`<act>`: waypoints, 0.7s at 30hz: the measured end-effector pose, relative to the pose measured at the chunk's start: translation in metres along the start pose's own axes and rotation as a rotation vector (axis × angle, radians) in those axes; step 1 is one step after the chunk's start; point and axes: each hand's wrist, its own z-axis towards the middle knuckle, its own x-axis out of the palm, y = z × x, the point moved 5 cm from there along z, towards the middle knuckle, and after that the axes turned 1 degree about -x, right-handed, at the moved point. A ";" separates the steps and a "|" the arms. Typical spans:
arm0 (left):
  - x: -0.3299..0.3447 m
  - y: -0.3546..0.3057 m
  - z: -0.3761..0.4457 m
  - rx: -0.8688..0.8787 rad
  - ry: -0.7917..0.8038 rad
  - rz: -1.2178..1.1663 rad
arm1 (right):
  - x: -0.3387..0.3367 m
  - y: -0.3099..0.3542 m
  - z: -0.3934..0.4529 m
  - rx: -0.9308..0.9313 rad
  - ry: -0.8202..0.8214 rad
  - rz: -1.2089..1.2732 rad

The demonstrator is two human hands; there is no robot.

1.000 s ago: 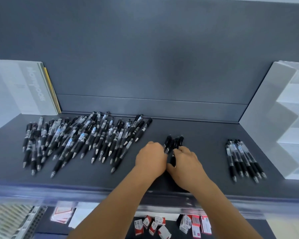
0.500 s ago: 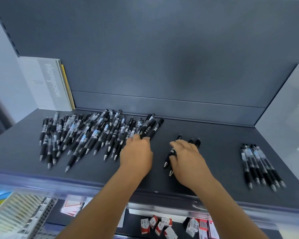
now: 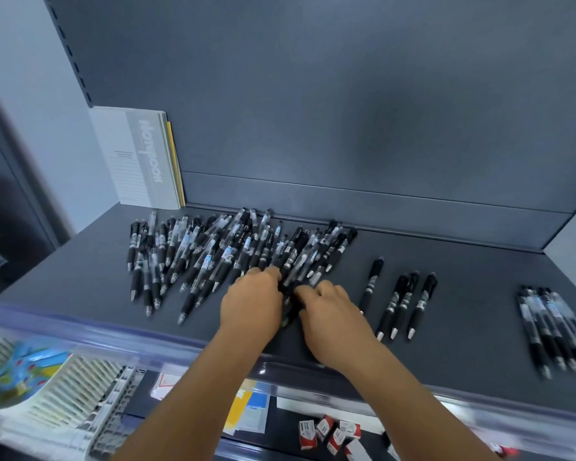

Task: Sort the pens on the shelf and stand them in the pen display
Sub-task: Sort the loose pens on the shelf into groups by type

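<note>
Both hands are resting at the near edge of the big pile of pens (image 3: 233, 254) on the shelf (image 3: 463, 311). The left hand (image 3: 251, 302) and the right hand (image 3: 335, 311) are pinching dark pens together there; four pens (image 3: 401, 302) are lying right of the pile.

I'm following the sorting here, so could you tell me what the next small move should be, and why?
Probably draw a black pen out of the big pile and lay it with the small black group. Both the left hand and right hand are at the pile's near edge, fingers on pens.
</note>
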 end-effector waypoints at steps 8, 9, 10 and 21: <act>0.002 -0.001 0.006 0.112 0.008 0.044 | -0.001 0.011 0.000 0.082 0.001 -0.036; 0.003 -0.001 0.007 0.135 0.004 0.053 | -0.001 0.011 -0.002 0.107 -0.004 -0.047; 0.005 0.000 0.008 0.160 0.003 0.058 | -0.002 0.010 -0.003 0.136 -0.014 -0.049; 0.010 -0.018 0.009 0.318 -0.040 0.214 | -0.005 0.017 -0.015 0.352 -0.115 -0.032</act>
